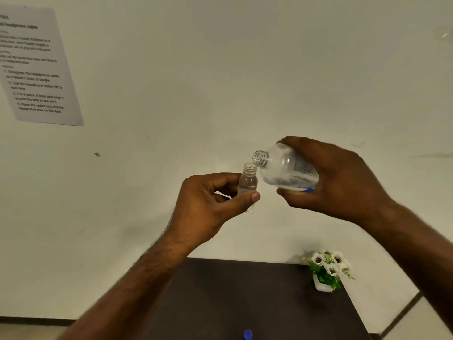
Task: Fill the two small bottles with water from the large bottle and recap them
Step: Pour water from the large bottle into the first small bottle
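1. Nearest the camera, a blue cap (248,334) lies on the dark table (220,303) at the bottom edge of the view.
2. Farther back, at the table's right rear corner, a small white pot of white flowers (327,269) stands against the wall.
3. Above the table, the left hand (208,204) pinches a small bottle (248,180) between thumb and curled fingers — the bottle is upright, uncapped, held in the air, and seems to hold some clear water low down.
4. Just to its right, the right hand (335,180) wraps round a large bottle (286,169), fingers over the top and thumb beneath. This bottle is tilted with its open neck pointing left and down, the mouth just above and beside the small bottle's mouth. Whether water is running between them cannot be told.
5. Farthest off — the pale wall (220,69), with a printed sheet (36,67) stuck at upper left, its text blurred.
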